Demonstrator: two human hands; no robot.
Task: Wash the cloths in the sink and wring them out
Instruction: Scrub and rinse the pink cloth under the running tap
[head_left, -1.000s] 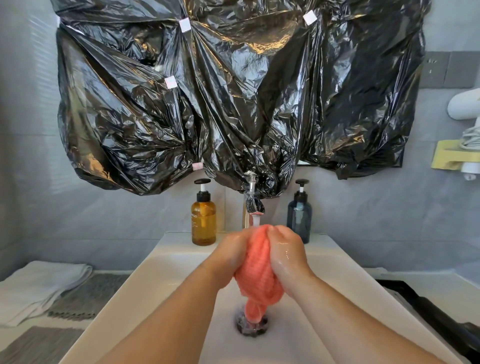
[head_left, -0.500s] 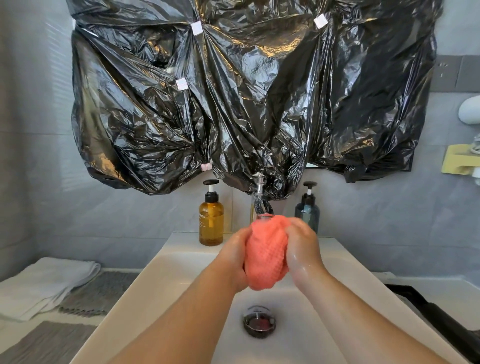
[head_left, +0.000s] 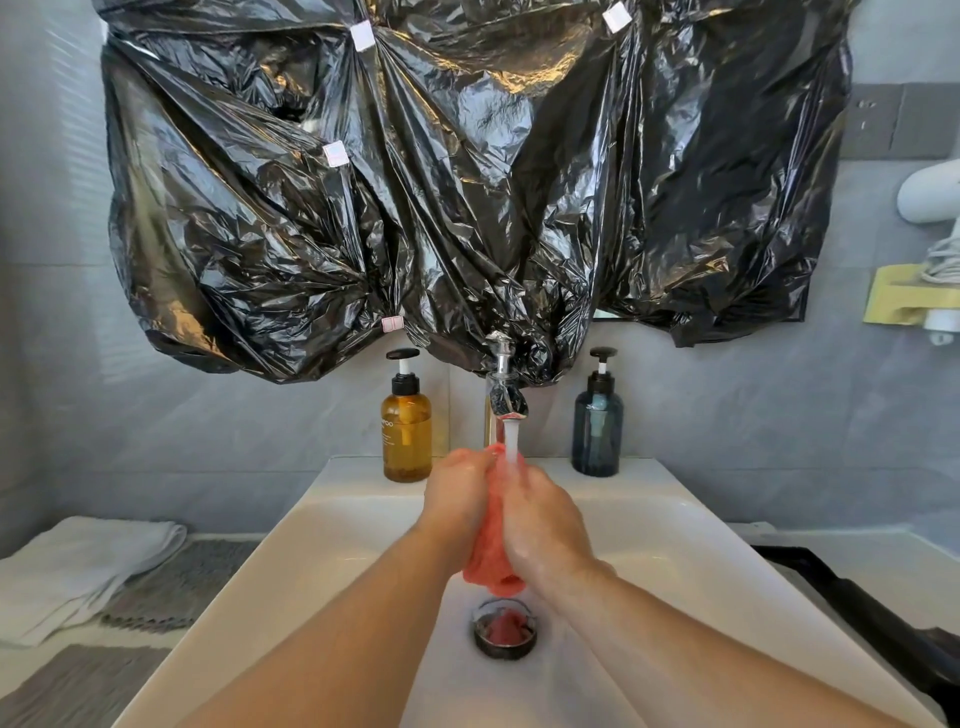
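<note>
Head view: left hand (head_left: 460, 499) and right hand (head_left: 545, 525) are squeezing the coral cloth (head_left: 491, 569) between curled fingers (head_left: 465, 462), just under the running faucet (head_left: 505, 397). A white sink (head_left: 322, 561) is sitting below the fingers; black plastic (head_left: 415, 208) is hanging beyond them.

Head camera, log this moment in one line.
left hand, right hand grip cloth | tap running onto cloth | above sink drain

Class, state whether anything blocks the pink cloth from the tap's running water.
Nothing visible does. The left hand and right hand grip the cloth under the tap; the stream falls between them onto it.
</note>
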